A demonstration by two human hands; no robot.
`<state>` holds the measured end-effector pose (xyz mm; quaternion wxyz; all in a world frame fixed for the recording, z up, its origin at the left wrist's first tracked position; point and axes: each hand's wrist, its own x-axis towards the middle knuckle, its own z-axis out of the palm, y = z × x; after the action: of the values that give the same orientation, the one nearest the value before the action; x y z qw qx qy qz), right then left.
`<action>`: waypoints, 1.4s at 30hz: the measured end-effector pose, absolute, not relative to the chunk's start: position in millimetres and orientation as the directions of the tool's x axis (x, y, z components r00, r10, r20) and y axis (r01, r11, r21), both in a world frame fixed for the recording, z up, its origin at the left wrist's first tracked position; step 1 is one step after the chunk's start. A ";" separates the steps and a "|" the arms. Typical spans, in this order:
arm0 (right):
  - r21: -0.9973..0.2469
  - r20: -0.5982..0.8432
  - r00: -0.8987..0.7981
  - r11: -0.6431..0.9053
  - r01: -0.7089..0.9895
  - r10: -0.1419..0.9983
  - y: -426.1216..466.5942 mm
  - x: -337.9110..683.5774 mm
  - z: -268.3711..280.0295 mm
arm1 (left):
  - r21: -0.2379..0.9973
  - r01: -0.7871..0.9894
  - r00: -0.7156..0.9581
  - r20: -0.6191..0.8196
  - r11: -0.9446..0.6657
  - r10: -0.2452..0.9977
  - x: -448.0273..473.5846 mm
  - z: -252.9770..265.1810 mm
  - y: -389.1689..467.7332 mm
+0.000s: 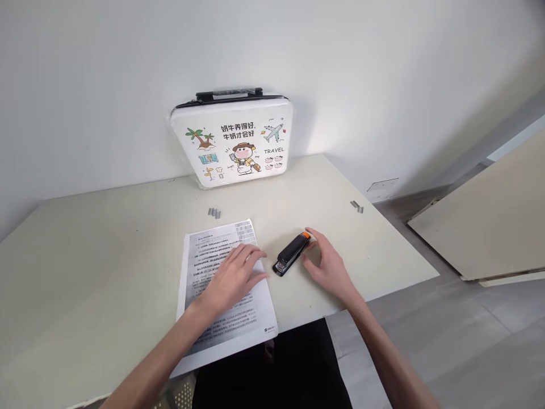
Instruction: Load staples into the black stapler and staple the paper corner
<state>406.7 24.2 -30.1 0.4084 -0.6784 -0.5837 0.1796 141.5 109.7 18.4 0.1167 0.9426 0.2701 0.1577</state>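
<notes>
A black stapler (pixel 293 253) with an orange rear end lies slantwise on the table, its front pointing down and to the left. My right hand (pixel 326 264) is curved beside the orange end, thumb and fingers apart; the fingertips are at or very near the stapler, and contact is hard to tell. Over the right part of a printed sheet of paper (pixel 204 324) rests my left hand (pixel 234 278), fingers bent loosely and apart, holding nothing. Whether the paper is one sheet or several cannot be made out. The left hand covers some of the print.
Strips of staples lie on the pale table (pixel 106 272): one group (pixel 214 213) above the paper, another group (pixel 356 207) near the right edge. A white case (pixel 238 142) with cartoon prints leans against the wall at the back. A pale panel (pixel 489 216) stands off to the right.
</notes>
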 end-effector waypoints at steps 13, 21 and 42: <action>-0.771 0.247 0.144 0.104 0.629 0.958 15.6 401.1 -24.0 | 0.219 0.522 0.844 0.008 -0.824 0.537 46.1 10.2 8.7; -0.786 0.285 0.199 0.110 0.608 0.937 12.7 398.6 -27.1 | 0.259 0.491 0.852 0.056 -0.832 0.520 56.6 13.9 0.8; -0.580 0.221 0.040 0.099 0.808 0.975 60.7 388.1 31.7 | 0.389 0.484 0.824 0.099 -0.784 0.559 128.0 -1.6 95.1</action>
<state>388.1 60.7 31.7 0.2976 -0.6567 -0.6788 0.1396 128.0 95.1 -1.6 0.1762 0.9385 0.2778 0.1051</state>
